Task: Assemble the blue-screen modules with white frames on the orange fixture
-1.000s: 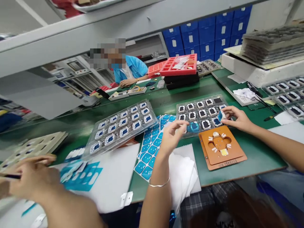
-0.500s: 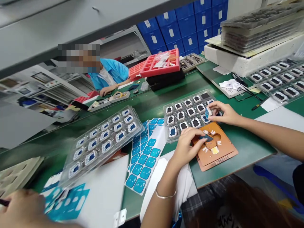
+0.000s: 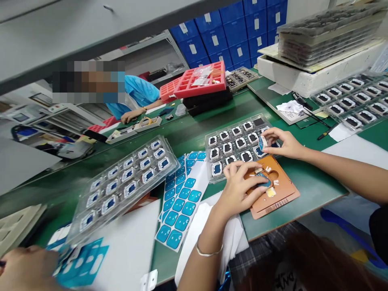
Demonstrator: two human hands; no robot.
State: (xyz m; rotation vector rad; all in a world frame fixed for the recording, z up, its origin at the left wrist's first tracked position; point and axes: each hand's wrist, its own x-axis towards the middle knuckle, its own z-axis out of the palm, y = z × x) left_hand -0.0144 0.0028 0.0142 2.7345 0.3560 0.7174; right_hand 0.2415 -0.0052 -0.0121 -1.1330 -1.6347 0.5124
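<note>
Over the orange fixture, my left hand has thumb and fingers around a small blue piece lying at the fixture's recess. Part of the piece is hidden by the fingers. My right hand pinches a small white-rimmed part with a blue face, tilted up above the near right corner of a clear tray. Rows of white-rimmed dark parts fill that tray. Blue sticker sheets lie left of my left hand.
Another clear tray of parts sits left. At the lower left is another person's blurred hand. A person in blue works across the table. Red trays and a white foam box stand behind.
My left hand has lowered the blue piece toward the fixture, and its fingers now reach flatter over it. My right hand still holds its part. The whole view has shifted slightly.
</note>
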